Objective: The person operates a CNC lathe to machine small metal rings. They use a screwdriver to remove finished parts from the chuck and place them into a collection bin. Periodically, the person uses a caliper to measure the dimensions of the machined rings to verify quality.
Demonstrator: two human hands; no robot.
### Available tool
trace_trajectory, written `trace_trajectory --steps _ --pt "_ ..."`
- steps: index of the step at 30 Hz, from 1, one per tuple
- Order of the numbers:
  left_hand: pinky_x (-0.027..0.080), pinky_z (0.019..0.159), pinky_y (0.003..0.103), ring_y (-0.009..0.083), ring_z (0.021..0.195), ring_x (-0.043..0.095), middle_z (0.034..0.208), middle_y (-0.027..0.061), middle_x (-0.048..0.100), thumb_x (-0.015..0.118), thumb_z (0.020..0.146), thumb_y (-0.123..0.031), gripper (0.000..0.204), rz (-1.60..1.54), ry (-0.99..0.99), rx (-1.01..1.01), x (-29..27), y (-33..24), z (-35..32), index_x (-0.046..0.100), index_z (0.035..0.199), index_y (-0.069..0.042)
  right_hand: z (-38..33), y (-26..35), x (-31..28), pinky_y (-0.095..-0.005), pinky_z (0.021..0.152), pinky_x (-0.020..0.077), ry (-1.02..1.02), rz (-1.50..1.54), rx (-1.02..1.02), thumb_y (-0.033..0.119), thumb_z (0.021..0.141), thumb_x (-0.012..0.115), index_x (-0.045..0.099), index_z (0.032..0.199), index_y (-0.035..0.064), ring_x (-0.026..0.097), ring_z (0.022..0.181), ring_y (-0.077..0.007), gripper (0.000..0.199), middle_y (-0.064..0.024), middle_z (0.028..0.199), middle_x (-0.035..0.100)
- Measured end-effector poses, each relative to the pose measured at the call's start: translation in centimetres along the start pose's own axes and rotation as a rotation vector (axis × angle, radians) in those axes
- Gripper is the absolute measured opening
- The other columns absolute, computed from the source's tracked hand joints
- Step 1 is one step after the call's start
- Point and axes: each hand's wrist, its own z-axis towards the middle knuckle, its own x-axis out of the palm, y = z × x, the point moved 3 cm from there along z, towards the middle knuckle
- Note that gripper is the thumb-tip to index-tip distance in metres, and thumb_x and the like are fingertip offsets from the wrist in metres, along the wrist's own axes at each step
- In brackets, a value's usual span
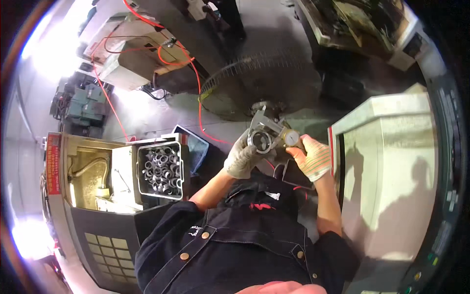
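Observation:
In front of my chest, my gloved left hand (241, 159) grips a metal ring (253, 142) by its left side, with the ring's opening turned up. My right hand (312, 158), in a striped glove, holds a dial caliper (267, 122) near its round dial. The caliper's jaws lie across the ring and appear to touch it. Just where the jaw tips meet the ring is too small to tell. The fingers of both hands are closed.
To the left, a tray (183, 169) full of metal rings rests on a machine (103, 230). A blue bin (198, 152) stands behind it. An orange hose (199, 98) runs down across the floor. Beyond my hands is a large wire-guarded fan (264, 73). A pale machine cabinet (387, 181) stands close on the right.

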Motion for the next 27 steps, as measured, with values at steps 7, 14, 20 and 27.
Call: trace_trajectory --steps 7,14,20,27 --pt "0.046 0.084 0.036 0.0214 0.102 0.053 0.115 0.0099 0.05 0.072 0.073 -0.031 0.071 -0.125 0.114 0.341 -1.0 -6.8 7.4 0.034 0.125 -0.002 13.6 2.4 -1.9 -0.0369 0.052 0.0445 0.006 -0.134 -0.294 0.043 0.07 0.066 0.054 0.074 0.0057 0.056 0.06 -0.0335 0.039 -0.0127 0.062 0.056" --pt "0.049 0.082 0.036 0.0201 0.1 0.055 0.111 0.0059 0.053 0.075 0.069 -0.03 0.069 -0.162 0.018 0.455 -3.1 -11.6 9.6 0.039 0.124 -0.008 22.2 5.3 -0.4 -0.0398 0.049 0.0413 0.068 -0.144 -0.543 0.051 0.072 0.06 0.049 0.071 0.0064 0.055 0.058 -0.0334 0.046 -0.0126 0.06 0.053" --pt "0.051 0.076 0.036 0.0241 0.089 0.059 0.105 0.012 0.055 0.074 0.07 -0.03 0.075 -0.139 -0.059 0.565 -4.7 -13.4 11.8 0.032 0.125 -0.003 28.2 5.5 1.7 -0.0382 0.048 0.0405 0.165 -0.112 -0.661 0.047 0.071 0.063 0.05 0.072 0.0049 0.054 0.058 -0.0341 0.044 -0.0134 0.061 0.052" --pt "0.051 0.075 0.033 0.0199 0.086 0.06 0.103 0.0101 0.055 0.073 0.071 -0.023 0.067 -0.075 -0.147 0.6 -5.5 -14.9 20.6 0.036 0.123 -0.003 36.9 1.0 3.0 -0.0367 0.051 0.0421 0.234 0.017 -0.634 0.04 0.07 0.068 0.054 0.076 0.0032 0.052 0.06 -0.0366 0.04 -0.0164 0.063 0.054"
